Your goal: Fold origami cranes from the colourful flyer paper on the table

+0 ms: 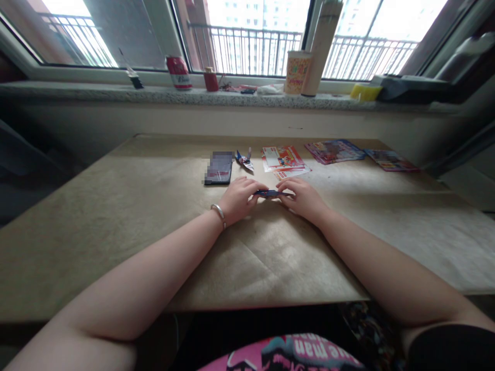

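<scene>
My left hand [240, 198] and my right hand [304, 198] rest on the brown paper-covered table [116, 216], fingers curled. Between them they pinch a small folded piece of blue paper [269, 193], held flat just above the table. A silver bracelet [219, 212] circles my left wrist. Behind my hands lies a dark phone [219, 168], and beside it a small folded paper figure [245, 159].
Colourful printed sheets [283, 158] lie behind my right hand, with more printed sheets [334, 151] and another sheet [390, 160] to the right. On the windowsill [96, 93] stand a red can [178, 72], a small red jar [211, 80], a paper cup [297, 71] and a tall bottle [320, 46].
</scene>
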Tool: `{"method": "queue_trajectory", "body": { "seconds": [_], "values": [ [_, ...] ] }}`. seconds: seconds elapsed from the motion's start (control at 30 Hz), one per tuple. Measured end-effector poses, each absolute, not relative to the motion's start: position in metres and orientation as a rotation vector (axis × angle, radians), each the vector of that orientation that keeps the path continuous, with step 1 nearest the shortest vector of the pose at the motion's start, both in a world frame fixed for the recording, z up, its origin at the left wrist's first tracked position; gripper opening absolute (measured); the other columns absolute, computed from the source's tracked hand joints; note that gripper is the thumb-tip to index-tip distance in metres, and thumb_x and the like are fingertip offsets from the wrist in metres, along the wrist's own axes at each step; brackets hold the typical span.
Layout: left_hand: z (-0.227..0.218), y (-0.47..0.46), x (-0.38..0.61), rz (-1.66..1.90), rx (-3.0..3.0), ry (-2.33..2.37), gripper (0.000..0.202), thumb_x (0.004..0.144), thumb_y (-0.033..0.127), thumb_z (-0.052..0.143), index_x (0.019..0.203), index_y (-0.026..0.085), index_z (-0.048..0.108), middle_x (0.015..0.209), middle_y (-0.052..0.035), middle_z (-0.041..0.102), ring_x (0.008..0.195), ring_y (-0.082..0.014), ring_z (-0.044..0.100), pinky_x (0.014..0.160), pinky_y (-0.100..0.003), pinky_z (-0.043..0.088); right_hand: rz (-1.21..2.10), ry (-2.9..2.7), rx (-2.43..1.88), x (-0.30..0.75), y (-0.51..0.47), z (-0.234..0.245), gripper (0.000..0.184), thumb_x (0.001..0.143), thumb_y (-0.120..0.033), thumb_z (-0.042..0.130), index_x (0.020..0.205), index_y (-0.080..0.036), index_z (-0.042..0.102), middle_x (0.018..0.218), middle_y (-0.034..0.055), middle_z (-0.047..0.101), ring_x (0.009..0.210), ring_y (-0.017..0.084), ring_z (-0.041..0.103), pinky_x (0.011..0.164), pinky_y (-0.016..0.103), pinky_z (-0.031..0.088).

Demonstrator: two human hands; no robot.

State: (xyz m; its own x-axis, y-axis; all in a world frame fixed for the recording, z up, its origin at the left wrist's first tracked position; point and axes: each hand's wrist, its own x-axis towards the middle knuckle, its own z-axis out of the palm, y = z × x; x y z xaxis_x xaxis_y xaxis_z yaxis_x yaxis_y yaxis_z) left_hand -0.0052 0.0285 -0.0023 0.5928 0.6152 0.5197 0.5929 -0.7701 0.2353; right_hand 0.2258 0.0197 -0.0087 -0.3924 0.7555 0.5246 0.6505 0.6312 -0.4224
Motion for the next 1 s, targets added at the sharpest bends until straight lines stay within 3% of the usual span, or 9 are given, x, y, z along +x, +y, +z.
{"method": "queue_trajectory", "body": {
  "seconds": [0.2,0.43,0.63,0.83,1.0],
  "values": [
    [0.0016,0.0283,-0.0053,0.926,2.853,1.033,0.026,0.089,0.013,0.047,0.093,0.022,0.071,0.098,-0.0041,0.071,0.092,-0.0188,0.059,0.093,-0.038,0.044,0.206,-2.215,-1.011,0.2251,0.0188,-0.0069,0.01,0.078,-0.015,0.061,0.083,-0.023,0.065,0.102,0.0037,0.07,0.098,0.02,0.062,0.091,0.036,0.049],
    [-0.003,0.0295,-0.0066,0.677,2.884,1.081,0.036,0.079,0.005,0.048,0.096,0.025,0.074,0.103,-0.0011,0.072,0.097,-0.0201,0.059,0.095,-0.038,0.044,0.23,-2.377,-0.958,0.2248,0.0186,-0.0082,0.005,0.081,-0.023,0.064,0.085,-0.024,0.068,0.101,0.0036,0.071,0.102,0.02,0.061,0.093,0.036,0.048],
    [0.0001,0.0254,-0.0054,0.636,2.907,1.074,0.03,0.082,0.013,0.051,0.097,0.025,0.075,0.101,-0.0033,0.072,0.097,-0.0218,0.059,0.094,-0.041,0.044,0.247,-2.393,-0.98,0.224,0.0163,-0.0051,0.009,0.082,-0.022,0.064,0.087,-0.024,0.071,0.101,0.0037,0.072,0.102,0.02,0.062,0.095,0.036,0.048],
    [0.0011,0.0231,-0.0062,0.632,2.986,0.884,0.028,0.092,0.025,0.051,0.105,0.035,0.074,0.103,-0.0006,0.072,0.095,-0.0192,0.06,0.092,-0.038,0.043,0.191,-2.361,-0.977,0.2243,0.0204,-0.0106,0.014,0.085,-0.021,0.06,0.085,-0.024,0.073,0.095,0.0013,0.075,0.104,0.021,0.063,0.101,0.039,0.045],
    [-0.0021,0.0237,-0.0052,0.649,3.004,0.877,0.024,0.092,0.028,0.054,0.101,0.033,0.075,0.1,-0.0006,0.073,0.09,-0.0184,0.061,0.084,-0.034,0.047,0.119,-2.314,-1.061,0.2247,0.0215,-0.0109,0.014,0.083,-0.02,0.061,0.086,-0.023,0.075,0.089,0.0042,0.074,0.093,0.021,0.064,0.087,0.035,0.051]
  ]
}}
